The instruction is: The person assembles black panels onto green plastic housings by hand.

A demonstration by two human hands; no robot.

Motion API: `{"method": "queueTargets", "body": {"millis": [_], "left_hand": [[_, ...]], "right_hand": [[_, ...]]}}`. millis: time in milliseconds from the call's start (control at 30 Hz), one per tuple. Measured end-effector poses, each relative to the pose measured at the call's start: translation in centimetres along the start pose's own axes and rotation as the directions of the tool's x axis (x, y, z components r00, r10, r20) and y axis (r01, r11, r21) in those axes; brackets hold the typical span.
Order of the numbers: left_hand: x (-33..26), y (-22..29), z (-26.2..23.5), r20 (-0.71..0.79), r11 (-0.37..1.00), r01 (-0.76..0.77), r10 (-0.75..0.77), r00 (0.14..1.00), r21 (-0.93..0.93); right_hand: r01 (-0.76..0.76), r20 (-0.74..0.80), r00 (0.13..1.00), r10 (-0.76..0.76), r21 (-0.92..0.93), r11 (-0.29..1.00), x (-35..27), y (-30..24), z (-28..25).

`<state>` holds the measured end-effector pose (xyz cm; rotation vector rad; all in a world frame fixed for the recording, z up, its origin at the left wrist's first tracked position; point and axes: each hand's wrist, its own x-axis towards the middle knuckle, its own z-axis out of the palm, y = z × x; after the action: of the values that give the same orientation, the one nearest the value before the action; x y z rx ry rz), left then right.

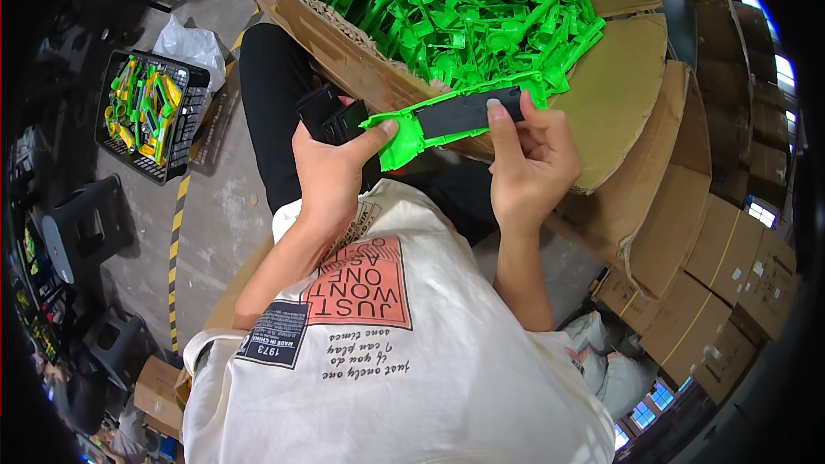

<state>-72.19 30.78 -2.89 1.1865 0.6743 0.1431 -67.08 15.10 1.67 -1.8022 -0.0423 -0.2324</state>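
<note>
My left hand (331, 174) is closed, its thumb pressed on the left end of a long bright green plastic shell (400, 139). Several black plastic pieces (325, 113) are bunched in the same hand behind the thumb. Along the inside of the shell lies a flat black rectangular panel (460, 117). The thumb and fingers of my right hand (534, 155) pinch the panel's right end, close to the shell's right end. Whether the panel is fully seated in the shell, I cannot tell.
Just beyond my hands stands a large cardboard box (378, 62) heaped with green plastic parts (481, 13). On the floor at left, a black crate (163, 174) holds yellow and green pieces near a dark stool (86, 228). Stacked cartons (687, 326) stand at right.
</note>
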Motion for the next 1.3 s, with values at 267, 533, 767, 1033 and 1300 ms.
{"method": "queueTargets", "body": {"millis": [267, 533, 767, 1033, 1300], "left_hand": [[0.4, 0.7, 0.0, 0.021, 0.998, 0.006, -0.005, 1.0, -0.058], [0.1, 1.1, -0.1, 0.017, 0.999, -0.007, 0.007, 1.0, -0.033], [1.0, 1.3, -0.7, 0.025, 0.999, -0.053, 0.053, 0.998, -0.01], [0.8, 1.8, -0.3, -0.015, 0.998, -0.053, 0.052, 0.999, -0.038], [0.9, 2.1, 0.1, -0.013, 0.999, -0.052, 0.052, 0.999, -0.006]], "right_hand": [[0.316, 0.189, 0.948, -0.255, -0.508, 0.802, 1.2, -0.9, -2.7], [0.088, 0.552, 0.778, 0.299, -0.567, 0.819, 7.7, -2.6, -4.8], [-0.18, 0.655, 0.502, 0.565, -0.56, 0.809, 9.0, -2.7, -4.5], [-0.041, 0.625, 0.649, 0.435, -0.542, 0.839, 7.7, -1.7, -4.7], [-0.351, 0.566, 0.69, 0.451, -0.283, 0.893, 5.8, -2.8, -3.2]]}}
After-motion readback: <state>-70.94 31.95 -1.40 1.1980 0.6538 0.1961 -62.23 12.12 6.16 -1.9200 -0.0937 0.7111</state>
